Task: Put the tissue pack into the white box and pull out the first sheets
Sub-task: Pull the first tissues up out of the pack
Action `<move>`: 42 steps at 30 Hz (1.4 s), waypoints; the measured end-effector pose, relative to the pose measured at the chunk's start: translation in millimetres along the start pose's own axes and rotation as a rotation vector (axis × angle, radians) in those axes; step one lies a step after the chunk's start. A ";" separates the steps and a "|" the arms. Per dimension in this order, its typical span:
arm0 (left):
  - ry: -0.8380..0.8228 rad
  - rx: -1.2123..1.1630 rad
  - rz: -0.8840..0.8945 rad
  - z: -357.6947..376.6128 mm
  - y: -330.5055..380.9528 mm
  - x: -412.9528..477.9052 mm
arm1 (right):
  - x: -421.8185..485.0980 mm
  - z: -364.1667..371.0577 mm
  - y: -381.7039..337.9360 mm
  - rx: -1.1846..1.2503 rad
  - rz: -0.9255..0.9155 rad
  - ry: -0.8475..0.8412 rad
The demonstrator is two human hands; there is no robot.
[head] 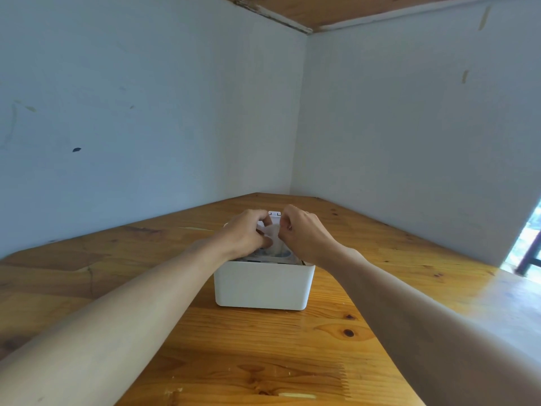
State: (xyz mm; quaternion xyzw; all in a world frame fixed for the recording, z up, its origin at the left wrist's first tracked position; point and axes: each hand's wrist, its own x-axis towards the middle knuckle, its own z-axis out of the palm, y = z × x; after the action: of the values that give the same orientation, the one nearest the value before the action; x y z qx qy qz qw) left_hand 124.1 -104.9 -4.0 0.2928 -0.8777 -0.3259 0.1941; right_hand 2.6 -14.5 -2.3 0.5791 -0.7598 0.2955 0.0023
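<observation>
- Wooden table (pixel 263 347), blue corner walls behind.
- We're working over the white box (pixel 263 285); tissue pack (pixel 281 254) sitting inside.
- Left hand (pixel 248 232) and right hand (pixel 304 232) pinching what's probably the first sheet (pixel 273 232).
- Next: draw it upward gently.

Two bare forearms, no sleeves in view. Left hand (pixel 248 232) and right hand (pixel 304 234): no rings, watch, bracelets or gloves. Short plain nails where visible.

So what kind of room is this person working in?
Probably a plain room in a home: a knotty wooden table pushed into a corner of bare pale-blue walls, a wooden ceiling above, and a window at the right edge.
</observation>
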 end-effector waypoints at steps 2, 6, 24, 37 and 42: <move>0.022 -0.004 -0.004 0.3 0.8 -1.1 | 0.3 1.0 1.3 0.025 0.043 0.000; 0.063 0.047 0.007 -0.6 3.4 -2.0 | 1.9 4.3 1.5 0.020 0.070 -0.031; 0.023 0.018 -0.002 -4.2 -2.1 -0.6 | 7.2 0.7 0.0 0.000 0.094 -0.111; 0.063 0.107 0.012 -1.0 -6.4 2.9 | 8.0 -2.6 2.6 0.088 0.117 -0.068; 0.069 0.080 0.012 0.5 -8.7 4.9 | 6.1 -2.4 1.8 0.060 0.145 0.011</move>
State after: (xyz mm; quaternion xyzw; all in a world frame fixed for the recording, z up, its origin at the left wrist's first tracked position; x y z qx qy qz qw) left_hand 123.5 -113.2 -9.6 0.3061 -0.8845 -0.2793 0.2142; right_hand -1.8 -18.5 1.1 0.5205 -0.7906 0.3209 -0.0322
